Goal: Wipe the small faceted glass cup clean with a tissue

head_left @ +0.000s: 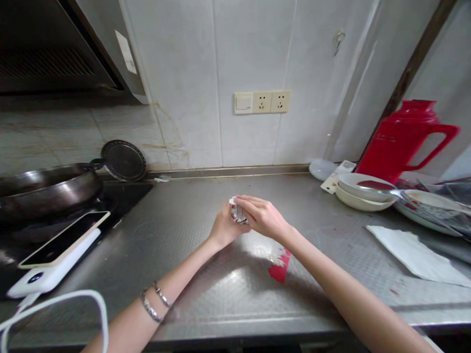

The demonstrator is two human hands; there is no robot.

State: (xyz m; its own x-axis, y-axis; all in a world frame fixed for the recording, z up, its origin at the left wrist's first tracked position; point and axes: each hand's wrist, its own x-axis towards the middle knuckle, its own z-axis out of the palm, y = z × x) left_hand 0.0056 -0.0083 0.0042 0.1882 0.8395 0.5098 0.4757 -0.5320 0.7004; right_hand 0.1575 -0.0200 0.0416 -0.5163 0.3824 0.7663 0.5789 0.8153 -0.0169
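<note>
Both my hands meet over the middle of the steel counter (208,280). My left hand (223,229) and my right hand (262,217) are closed together around a small crumpled white and grey wad (237,213), perhaps paper or foil. Only a bit of the wad shows between the fingers. Two bracelets sit on my left wrist. A red scrap (280,267) lies on the counter just below my right forearm.
A phone (65,239) rests on a white power bank (53,270) with a white cable at the left, beside a dark wok (43,188) on the stove. White bowls (361,191), plates, a red thermos jug (402,137) and a white paper sheet (414,252) are at the right.
</note>
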